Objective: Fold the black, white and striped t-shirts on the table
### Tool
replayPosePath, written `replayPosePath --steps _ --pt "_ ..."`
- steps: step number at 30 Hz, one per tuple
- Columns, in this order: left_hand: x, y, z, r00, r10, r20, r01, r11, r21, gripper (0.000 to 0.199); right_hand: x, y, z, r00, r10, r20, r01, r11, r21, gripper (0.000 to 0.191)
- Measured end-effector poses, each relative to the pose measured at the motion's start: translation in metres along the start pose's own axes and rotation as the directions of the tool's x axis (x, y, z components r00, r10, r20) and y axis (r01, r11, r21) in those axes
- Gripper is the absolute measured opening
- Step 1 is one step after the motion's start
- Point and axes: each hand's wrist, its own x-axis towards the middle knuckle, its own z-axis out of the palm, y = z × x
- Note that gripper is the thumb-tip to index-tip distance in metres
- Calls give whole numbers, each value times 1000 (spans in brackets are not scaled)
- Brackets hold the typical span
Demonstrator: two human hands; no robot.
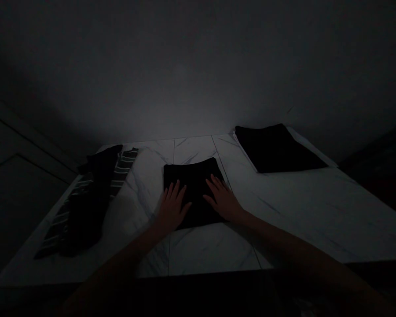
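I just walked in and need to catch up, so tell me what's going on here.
In dim light, a person has the left hand and right hand spread on a folded black cloth, near its left and right sides. It lies on a marble-patterned tabletop. Farther back to the right is another folded dark cloth. Over to the left, a loose dark garment lies on top of a striped one; neither hand touches those.

Wall behind the table's far edge. Garments along the left edge. Corner cloth at the far right corner. Middle cloth between them, left hand and right hand on it.
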Motion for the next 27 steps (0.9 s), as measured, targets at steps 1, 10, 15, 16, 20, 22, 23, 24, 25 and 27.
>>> replayPosePath --steps 1,10,15,16,20,22,23,24,25,27 --pt "2 -7 -3 998 -43 -41 42 999 -8 58 2 6 -2 998 37 -42 -36 999 20 59" --pt "50 -72 -20 873 -430 231 479 662 -576 52 66 43 -22 895 443 57 -442 858 261 35" --pt "65 -64 -10 871 -458 178 457 618 -640 51 81 32 -19 880 471 62 -466 832 299 27" --pt "66 -60 -10 865 -465 186 462 598 -655 54 82 31 -19 882 468 55 -460 830 316 25" --pt "71 -38 -18 859 -410 306 491 493 -718 70 69 36 -26 888 459 21 -428 810 400 22" --pt "74 -18 -23 879 -358 314 466 510 -723 74 51 49 -35 880 473 28 -424 759 493 21" --pt "75 -5 -24 898 -324 298 434 538 -723 75 39 58 -42 876 481 45 -420 712 562 21" --pt "75 9 -24 918 -283 279 395 572 -719 76 25 69 -50 871 486 71 -415 651 635 23" --pt "76 25 -23 935 -231 268 353 605 -714 76 9 80 -59 865 491 101 -412 581 702 25" --pt "77 58 -19 958 -110 267 271 655 -705 77 -21 105 -85 848 505 162 -429 472 770 33"
